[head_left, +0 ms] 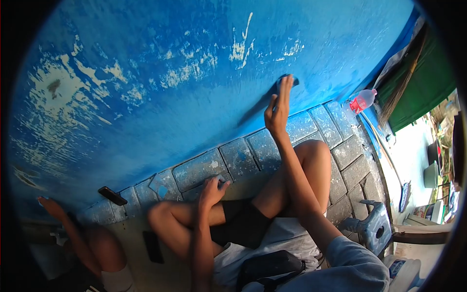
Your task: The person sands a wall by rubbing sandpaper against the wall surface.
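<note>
Head view: a seated person with crossed legs faces a blue wall (194,107), its paint worn through to pale patches at several places. The right hand (278,114), its arm extended, has the fingers straight and close together, holding a dark pad (295,82) flat against the lower part of the wall, to the right of the pale patches; the pad is largely covered by the fingers. The left hand (211,192), lowered in front of the folded legs, is curled narrowly about a small grey object (222,180), mostly hidden, whose kind cannot be told. Paving blocks (197,170), spotted with paint, border the wall's foot. A black phone (112,195) lies near the wall's base, at left. A clear bottle (363,101) with a red label and a blue-grey stool (373,228) are at right. At lower left, a co-worker's hand (51,208) reaches to the wall.
</note>
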The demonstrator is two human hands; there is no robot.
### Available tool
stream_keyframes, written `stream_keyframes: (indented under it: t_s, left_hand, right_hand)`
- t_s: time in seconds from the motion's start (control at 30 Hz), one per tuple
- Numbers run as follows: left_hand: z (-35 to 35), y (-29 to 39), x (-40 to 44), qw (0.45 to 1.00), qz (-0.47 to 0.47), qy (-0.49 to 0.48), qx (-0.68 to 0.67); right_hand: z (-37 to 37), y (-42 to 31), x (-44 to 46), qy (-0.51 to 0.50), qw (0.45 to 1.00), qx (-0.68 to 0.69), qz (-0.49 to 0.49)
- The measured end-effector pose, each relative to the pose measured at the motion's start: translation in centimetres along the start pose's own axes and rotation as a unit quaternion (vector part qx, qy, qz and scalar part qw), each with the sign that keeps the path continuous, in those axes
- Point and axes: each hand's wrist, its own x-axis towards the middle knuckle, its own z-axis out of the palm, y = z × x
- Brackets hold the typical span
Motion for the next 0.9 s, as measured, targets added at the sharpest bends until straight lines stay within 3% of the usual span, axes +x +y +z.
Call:
stream_keyframes:
  t_s: [0.13, 0.3, 0.5, 0.8, 0.9]
  left_hand:
    - [-1.1, 0.6, -0.4, 1.000, 0.005, 0.030, -0.002]
    - [-1.1, 1.3, 0.5, 0.999, 0.025, 0.040, -0.006]
    - [-0.9, 2.5, 0.5, 0.996, 0.051, 0.061, -0.025]
    - [-1.2, 2.5, 0.3, 0.993, 0.073, 0.090, -0.024]
    - [-1.2, 2.7, 0.9, 0.993, 0.082, 0.083, -0.024]
  right_hand:
    - [-0.7, 1.9, 1.4, 0.073, 0.989, 0.012, 0.127]
    - [0.4, 0.2, -0.2, 0.043, 0.992, 0.059, 0.106]
    - [0.1, -0.3, -0.4, 0.013, 0.999, 0.020, 0.038]
    - [0.1, 1.0, -0.5, 0.074, 0.989, -0.002, 0.125]
    - [0.4, -1.0, -1.9, 0.000, 0.997, 0.017, 0.074]
